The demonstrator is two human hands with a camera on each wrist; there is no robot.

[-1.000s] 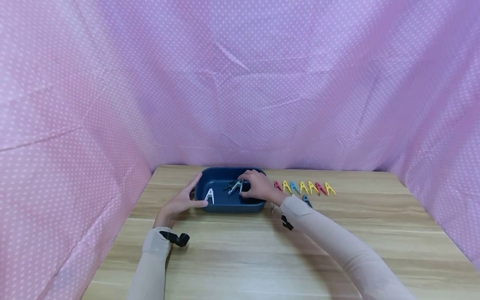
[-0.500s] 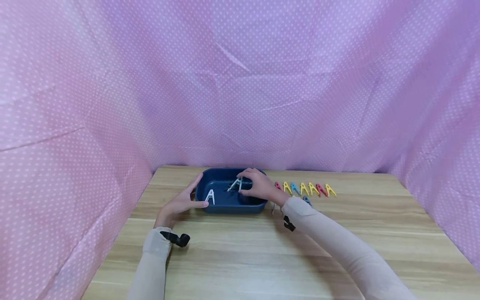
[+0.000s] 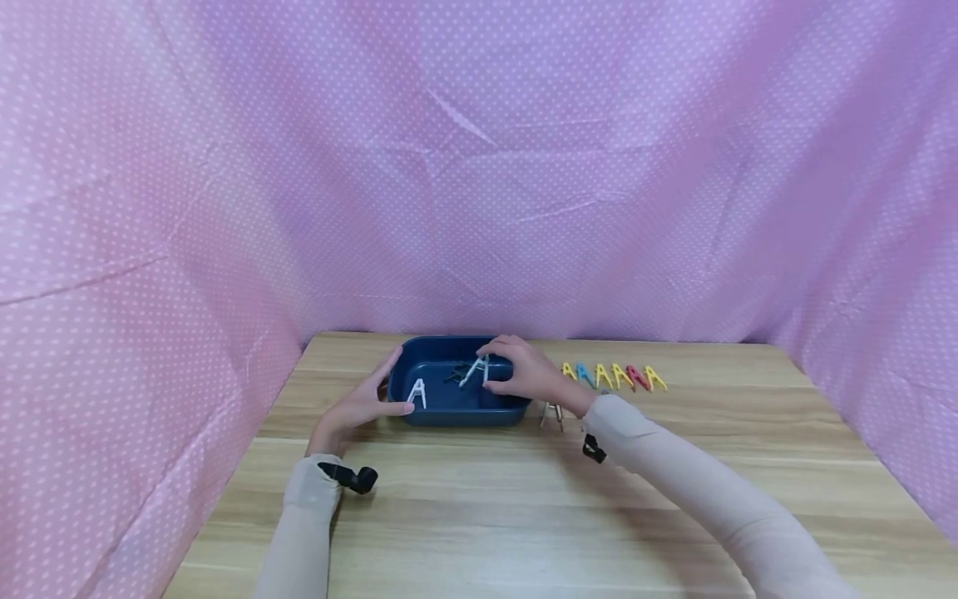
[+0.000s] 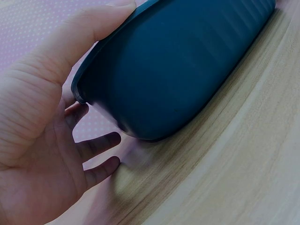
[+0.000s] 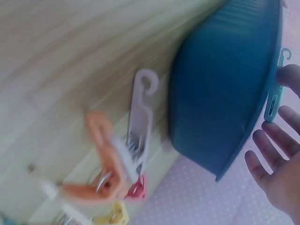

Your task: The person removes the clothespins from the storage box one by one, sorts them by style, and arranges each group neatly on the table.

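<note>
In the head view my right hand pinches a pale green clothes peg over a dark blue basin. The right wrist view shows this peg at the fingertips by the basin's rim. My left hand spans the basin's left end, thumb on the rim and fingers spread; in the left wrist view the other fingers stretch out beside the outer wall. Inside the basin a white peg stands at the left and a dark peg lies near the middle.
Right of the basin runs a row of yellow, blue and red pegs, partly covered by my right wrist. Nearer stands a pale peg. An orange peg shows in the right wrist view. A pink dotted cloth hangs behind the table.
My right hand and forearm have shifted slightly right with the pale green peg, covering the row's left end and uncovering the nearer pale peg. My left hand stays on the basin.
</note>
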